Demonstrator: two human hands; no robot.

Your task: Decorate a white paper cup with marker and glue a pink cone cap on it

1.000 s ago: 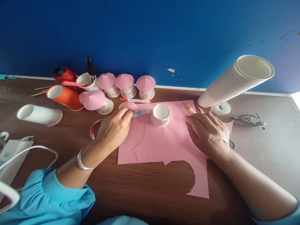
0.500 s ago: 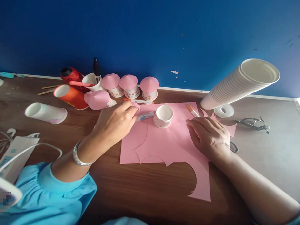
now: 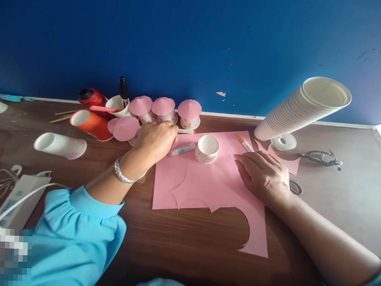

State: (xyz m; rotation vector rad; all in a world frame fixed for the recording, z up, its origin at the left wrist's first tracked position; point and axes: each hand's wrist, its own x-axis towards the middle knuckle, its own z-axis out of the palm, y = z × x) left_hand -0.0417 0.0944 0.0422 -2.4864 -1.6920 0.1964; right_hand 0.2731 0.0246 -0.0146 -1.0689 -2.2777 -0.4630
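My left hand (image 3: 157,141) reaches over the far left corner of the pink paper, its fingers bent together at the left end of a white marker with a red tip (image 3: 187,131). The fingertips are partly hidden. My right hand (image 3: 266,175) lies palm down on the right part of the pink paper sheet (image 3: 220,185), fingers stretched out, holding nothing. Between the hands a short white paper cup piece (image 3: 207,150) stands on the sheet. A glue stick (image 3: 183,149) lies left of it. An orange-capped marker (image 3: 244,143) lies just beyond my right fingertips.
Several small patterned cups with pink cone tops (image 3: 189,109) line the blue wall. A tall stack of paper cups (image 3: 301,107) leans at the right, near a tape roll (image 3: 284,141) and dark scissors (image 3: 323,158). An orange cup (image 3: 93,125) and a white cup (image 3: 61,145) lie left.
My left hand has moved up and slightly right, from beside the glue stick to the red-tipped marker. My right hand stays almost where it was on the paper.
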